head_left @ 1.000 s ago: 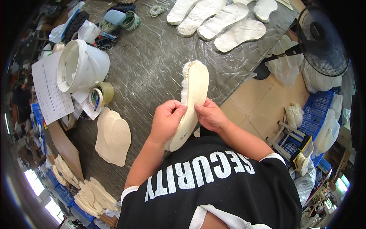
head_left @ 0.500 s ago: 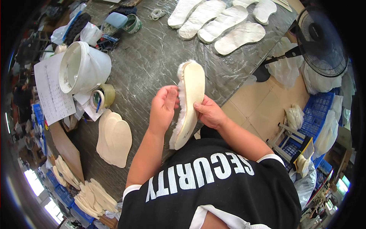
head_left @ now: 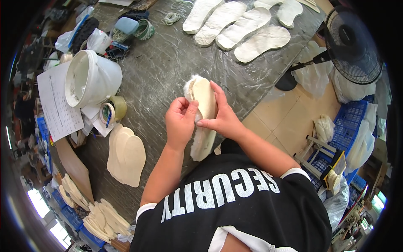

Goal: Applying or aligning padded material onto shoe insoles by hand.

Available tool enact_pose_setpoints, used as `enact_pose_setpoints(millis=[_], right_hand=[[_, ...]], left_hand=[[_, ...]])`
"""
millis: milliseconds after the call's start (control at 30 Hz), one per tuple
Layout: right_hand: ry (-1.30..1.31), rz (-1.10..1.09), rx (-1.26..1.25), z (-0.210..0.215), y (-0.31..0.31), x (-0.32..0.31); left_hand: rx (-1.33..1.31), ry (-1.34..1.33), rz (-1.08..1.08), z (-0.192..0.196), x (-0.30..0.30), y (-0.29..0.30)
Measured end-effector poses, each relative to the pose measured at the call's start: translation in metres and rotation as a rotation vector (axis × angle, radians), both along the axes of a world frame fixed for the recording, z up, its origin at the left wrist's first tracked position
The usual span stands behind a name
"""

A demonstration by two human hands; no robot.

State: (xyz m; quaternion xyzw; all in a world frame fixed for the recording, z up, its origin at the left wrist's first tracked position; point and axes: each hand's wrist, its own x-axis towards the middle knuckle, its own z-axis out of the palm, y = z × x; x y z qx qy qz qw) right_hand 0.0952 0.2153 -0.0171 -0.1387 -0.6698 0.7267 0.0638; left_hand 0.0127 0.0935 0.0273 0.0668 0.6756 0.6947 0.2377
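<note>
A cream insole (head_left: 202,97) with a white fluffy edge is held upright in front of my body, its smooth side showing. My left hand (head_left: 181,119) pinches its left edge between thumb and curled fingers. From the right, my right hand (head_left: 222,117) wraps around it, thumb across the smooth face and fingers behind the far edge. The lower end of the insole hangs between my forearms. To the left on the dark table (head_left: 155,63) lies a small overlapping pile of flat cream insole pieces (head_left: 126,155). Several white insoles (head_left: 243,27) lie spread along the far side.
A white bucket (head_left: 98,77), a tape roll (head_left: 117,108) and a written sheet (head_left: 58,101) sit at the left. More insole pieces (head_left: 107,220) are heaped at lower left. Past the table's right edge stand a black fan (head_left: 352,46) and a blue crate (head_left: 348,122).
My left hand has closed on the insole's left edge. My right hand has shifted its grip upward, fingers now behind the insole. The insole has come slightly lower and to the left.
</note>
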Motion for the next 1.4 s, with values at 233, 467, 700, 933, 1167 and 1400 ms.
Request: enact_pose_setpoints(millis=[233, 467, 700, 933, 1167, 1400], right_hand=[[-0.031, 0.021, 0.234, 0.013, -0.009, -0.008], [-0.053, 0.252, 0.215, 0.015, 0.019, -0.025], [-0.178, 0.66, -0.354, 0.012, 0.053, -0.034], [-0.206, 1.014, -0.115, 0.013, 0.055, -0.027], [-0.514, 0.94, 0.098, 0.014, 0.089, -0.032], [-0.331, 0.78, 0.479, 0.015, 0.076, -0.029]], left_hand=[[-0.075, 0.031, -0.071, 0.004, -0.018, -0.01], [0.107, -0.018, -0.107, 0.003, -0.03, -0.027], [-0.467, 1.056, -0.467, 0.036, -0.045, -0.039], [-0.432, 0.315, -0.345, 0.002, -0.052, -0.079], [-0.201, -0.219, -0.178, -0.037, -0.051, -0.104], [-0.238, -0.039, -0.097, -0.059, -0.038, -0.112]])
